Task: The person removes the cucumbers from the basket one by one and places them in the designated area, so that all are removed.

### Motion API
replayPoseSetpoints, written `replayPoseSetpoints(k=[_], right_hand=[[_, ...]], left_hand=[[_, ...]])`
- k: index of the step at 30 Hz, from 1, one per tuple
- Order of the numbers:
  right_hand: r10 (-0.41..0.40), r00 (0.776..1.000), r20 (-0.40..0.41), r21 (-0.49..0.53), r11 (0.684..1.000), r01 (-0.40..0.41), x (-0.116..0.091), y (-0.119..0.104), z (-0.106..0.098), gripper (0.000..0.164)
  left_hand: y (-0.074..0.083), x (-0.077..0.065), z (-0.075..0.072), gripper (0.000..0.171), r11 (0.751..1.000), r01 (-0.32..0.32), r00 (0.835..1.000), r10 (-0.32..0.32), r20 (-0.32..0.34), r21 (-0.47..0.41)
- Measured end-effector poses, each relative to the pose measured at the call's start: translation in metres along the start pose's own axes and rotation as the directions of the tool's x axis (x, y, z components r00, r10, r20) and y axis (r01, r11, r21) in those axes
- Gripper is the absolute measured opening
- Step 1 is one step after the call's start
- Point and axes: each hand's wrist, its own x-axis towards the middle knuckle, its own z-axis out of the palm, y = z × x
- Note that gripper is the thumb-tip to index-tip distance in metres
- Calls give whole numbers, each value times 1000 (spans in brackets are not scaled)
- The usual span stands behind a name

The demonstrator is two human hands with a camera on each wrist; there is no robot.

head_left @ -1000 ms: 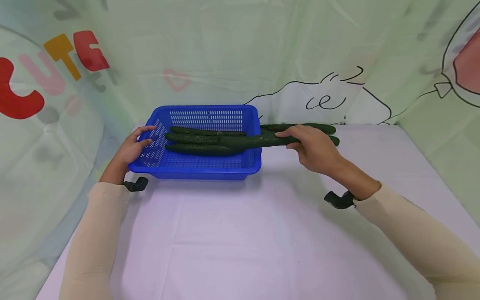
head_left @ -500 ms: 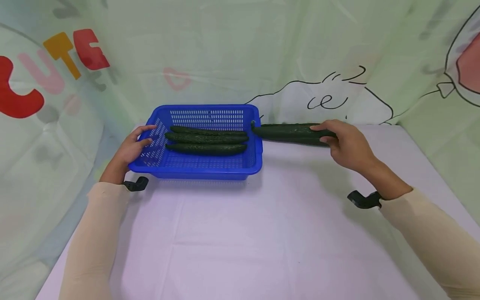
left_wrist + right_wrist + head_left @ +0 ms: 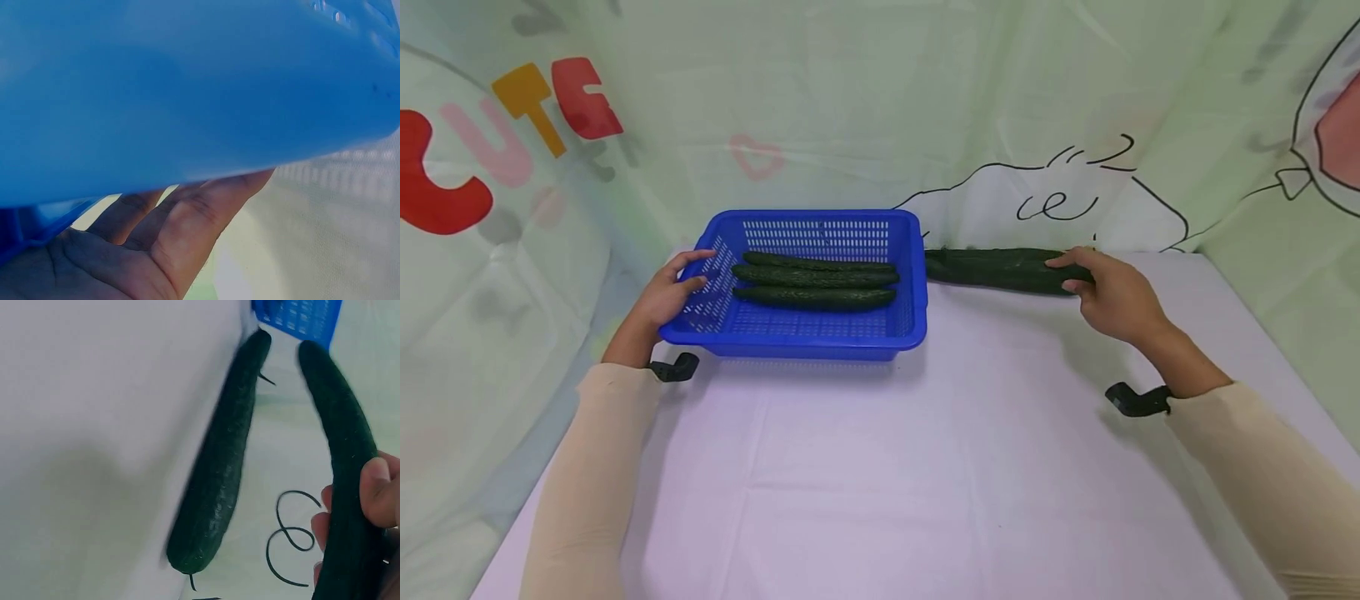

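Note:
In the head view, my left hand (image 3: 662,298) holds the left end of the blue plastic basket (image 3: 805,342). Its fingers lie against the basket's outer wall in the left wrist view. Three dark green cucumbers (image 3: 812,299) lie side by side inside the basket. Right of the basket, my right hand (image 3: 1116,293) pinches one cucumber (image 3: 344,434) near its right end, thumb on one side and fingers on the other. Another cucumber (image 3: 215,481) lies on the table beside it in the right wrist view. The cucumbers outside the basket overlap in the head view.
A white cloth covers the table (image 3: 850,467). Behind it hangs a pale green printed curtain (image 3: 865,100), close to the basket and the cucumbers. A similar curtain stands along the left side.
My right hand has moved right, drawing its cucumber from above the basket to beside it, over the cucumbers on the table. My left hand and the basket have stayed in place.

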Motion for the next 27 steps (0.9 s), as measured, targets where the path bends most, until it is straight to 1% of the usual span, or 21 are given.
replayPoseSetpoints(k=[3,6,10,13,17,23,27], right_hand=[[19,997,79,-1,1000,-18,4,-3,8,34],[36,989,140,4,999,-37,8,-7,18,33],[46,982,182,10,999,-48,17,-11,30,32],[31,979,202,23,999,-36,24,-10,37,32],[9,973,232,25,1000,-15,34,-3,43,32],[45,957,285,9,999,-49,45,13,49,35],[37,946,323,14,999,-44,47,25,55,36]], left_hand=[[0,0,0,49,1000,-1,1000,1,-5,6],[0,0,-1,49,1000,1,1000,-1,-5,-1],[0,0,0,49,1000,1,1000,-1,-2,-10],[0,0,-1,49,1000,-1,1000,1,1,-14],[0,0,-1,48,1000,-6,1000,6,-2,-13],[1,0,-1,48,1000,-2,1000,2,-8,1],[1,0,0,48,1000,-1,1000,1,-6,0]])
